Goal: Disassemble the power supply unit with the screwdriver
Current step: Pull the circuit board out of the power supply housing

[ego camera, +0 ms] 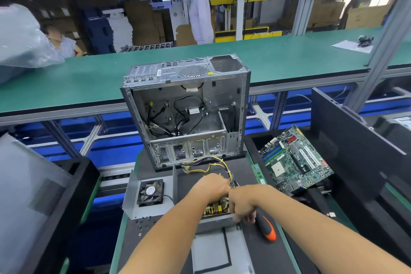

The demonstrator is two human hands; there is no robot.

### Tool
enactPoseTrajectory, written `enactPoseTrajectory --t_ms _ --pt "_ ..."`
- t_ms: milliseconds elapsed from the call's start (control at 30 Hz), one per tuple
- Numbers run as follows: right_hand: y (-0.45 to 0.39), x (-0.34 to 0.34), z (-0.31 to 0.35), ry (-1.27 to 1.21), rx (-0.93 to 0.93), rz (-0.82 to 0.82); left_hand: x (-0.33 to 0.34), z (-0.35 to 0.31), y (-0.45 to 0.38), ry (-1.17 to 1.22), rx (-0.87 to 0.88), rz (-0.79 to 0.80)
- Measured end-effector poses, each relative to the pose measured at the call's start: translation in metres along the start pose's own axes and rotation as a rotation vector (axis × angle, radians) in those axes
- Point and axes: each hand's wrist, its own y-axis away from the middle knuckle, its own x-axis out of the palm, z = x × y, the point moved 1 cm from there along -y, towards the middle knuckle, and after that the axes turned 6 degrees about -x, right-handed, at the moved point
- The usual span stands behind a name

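The power supply unit (216,209) lies open on the black mat, its circuit board showing between my hands. My left hand (212,187) grips the far end of the unit where the yellow and black wire bundle (213,162) comes out. My right hand (242,207) curls its fingers over the unit's near right edge. The screwdriver (266,229), black with an orange end, lies on the mat just right of that hand; whether a finger touches it is unclear. The removed cover with its fan (150,193) stands to the left, with loose screws (143,223) before it.
An emptied computer case (186,109) stands just behind the work mat. A motherboard (295,160) leans in a black tray at the right, with a memory stick (258,173) beside it. Grey side panels lie left and right. Two people are beyond the green conveyor (289,58).
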Motion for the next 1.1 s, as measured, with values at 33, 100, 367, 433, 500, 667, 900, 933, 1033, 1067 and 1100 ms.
enactPoseTrajectory --t_ms 33,100,367,433,500,667,900,933,1033,1067,1100 --pt "0.000 0.000 0.001 0.000 0.004 0.002 -0.001 0.000 0.001 0.024 -0.017 0.002" --pt "0.002 -0.001 0.003 0.026 0.006 0.008 -0.003 -0.001 0.004 0.094 -0.067 0.011" --pt "0.009 0.002 0.024 0.258 0.005 -0.095 0.000 -0.006 0.026 0.229 -0.202 -0.071" --pt "0.006 0.008 0.030 0.271 -0.015 -0.134 0.000 -0.007 0.032 0.257 -0.252 -0.093" --pt "0.004 0.014 0.036 0.282 -0.025 -0.189 -0.001 -0.008 0.039 0.275 -0.298 -0.097" --pt "0.003 0.026 0.047 0.346 -0.081 -0.361 0.005 -0.012 0.065 0.236 -0.449 -0.080" --pt "0.006 0.035 0.054 0.441 -0.071 -0.447 0.029 -0.030 0.096 0.372 -0.606 -0.162" --pt "0.006 0.036 0.055 0.451 -0.053 -0.455 0.032 -0.032 0.100 0.375 -0.620 -0.161" --pt "0.008 0.039 0.058 0.467 -0.024 -0.475 0.036 -0.034 0.107 0.414 -0.634 -0.191" --pt "0.009 0.039 0.059 0.468 -0.013 -0.475 0.037 -0.034 0.110 0.422 -0.636 -0.182" --pt "0.009 0.039 0.060 0.471 -0.004 -0.476 0.040 -0.034 0.111 0.418 -0.631 -0.179"
